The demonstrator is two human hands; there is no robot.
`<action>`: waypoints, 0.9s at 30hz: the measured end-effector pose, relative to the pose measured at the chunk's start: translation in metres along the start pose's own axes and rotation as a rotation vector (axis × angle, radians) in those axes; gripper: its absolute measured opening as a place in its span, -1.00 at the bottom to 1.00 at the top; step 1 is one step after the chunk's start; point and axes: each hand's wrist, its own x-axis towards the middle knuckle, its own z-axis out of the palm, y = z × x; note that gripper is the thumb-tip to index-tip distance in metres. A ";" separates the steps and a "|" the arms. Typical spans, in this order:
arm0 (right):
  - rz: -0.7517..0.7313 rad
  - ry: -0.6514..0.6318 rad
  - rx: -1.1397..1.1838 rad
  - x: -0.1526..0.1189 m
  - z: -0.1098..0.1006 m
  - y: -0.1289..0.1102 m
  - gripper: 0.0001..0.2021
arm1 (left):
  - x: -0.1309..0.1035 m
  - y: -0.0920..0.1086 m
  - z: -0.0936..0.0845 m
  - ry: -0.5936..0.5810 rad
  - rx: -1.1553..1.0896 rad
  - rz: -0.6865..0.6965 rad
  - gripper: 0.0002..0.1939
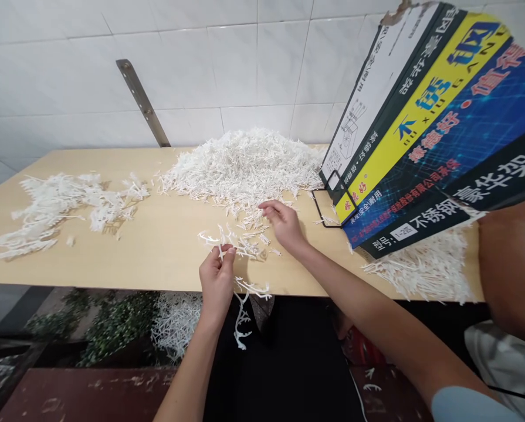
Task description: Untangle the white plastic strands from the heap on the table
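Near the front edge of the table (pixel 169 264), my left hand (pixel 217 278) pinches a white branched plastic piece (pixel 216 237) between thumb and fingertips. Its thin prongs stick out above and to the right of my fingers. My right hand (pixel 285 224) is farther forward and to the right, thumb and fingers drawn together. Whether those fingertips hold anything is too small to tell. Small loose white sticks (pixel 251 221) lie scattered beneath and around them. Another white branched piece (pixel 243 328) hangs over the table edge, just right of my left wrist.
A big heap of white sticks (pixel 253 158) stands against the tiled wall. More branched pieces (pixel 46 205) lie at the left. A printed cardboard box (pixel 403 135) leans at the right as a divider, with another white pile (pixel 433 264) and another person's arm (pixel 508 258) beyond it.
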 end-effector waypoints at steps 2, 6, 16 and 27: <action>-0.163 -0.172 -0.117 -0.006 0.002 -0.013 -0.74 | 0.001 0.001 0.001 -0.022 0.022 0.013 -0.65; -0.128 -0.498 -0.068 -0.016 0.002 -0.029 -0.69 | 0.003 0.003 0.005 -0.016 0.058 0.020 -0.62; 0.099 -0.522 0.071 -0.017 0.000 -0.021 -0.70 | 0.001 0.003 0.008 -0.006 0.095 0.061 -0.69; 0.086 0.049 0.103 -0.005 -0.003 0.003 -0.51 | -0.005 0.004 0.011 0.092 0.135 0.080 -0.71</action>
